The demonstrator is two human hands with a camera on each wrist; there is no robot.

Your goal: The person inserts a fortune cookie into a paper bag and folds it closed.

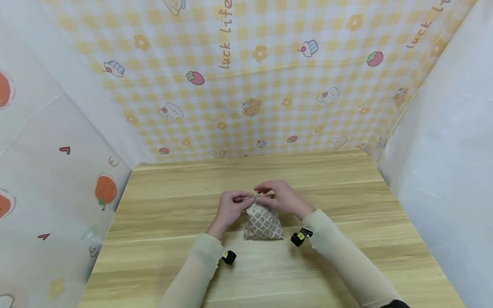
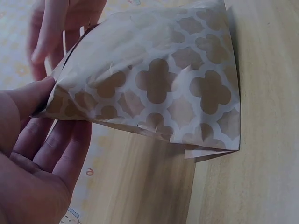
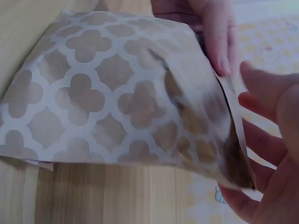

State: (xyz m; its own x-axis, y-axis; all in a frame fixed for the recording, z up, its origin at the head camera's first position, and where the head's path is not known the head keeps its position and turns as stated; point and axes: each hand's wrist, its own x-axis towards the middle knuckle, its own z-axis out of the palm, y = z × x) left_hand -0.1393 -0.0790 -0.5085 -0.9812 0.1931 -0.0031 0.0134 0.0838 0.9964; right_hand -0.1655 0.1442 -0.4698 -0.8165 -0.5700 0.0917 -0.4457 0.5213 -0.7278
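A brown paper bag (image 1: 264, 223) with a white quatrefoil lattice stands on the wooden table, its mouth at the top. My left hand (image 1: 231, 209) pinches the left corner of the mouth between thumb and fingers, as the left wrist view shows on the bag (image 2: 159, 84). At the mouth's other end is my right hand (image 1: 283, 197). In the right wrist view its fingers (image 3: 266, 144) lie behind the rim of the bag (image 3: 88, 93), while the thumb is lifted off the paper. A dark slit shows along the rim; the inside is hidden.
The wooden table (image 1: 161, 239) reaches back to a yellow checked cloth (image 1: 246, 85) with printed cartoons. White sheets hang on the left (image 1: 69, 141) and right (image 1: 443, 141). A small black camera is strapped to each wrist.
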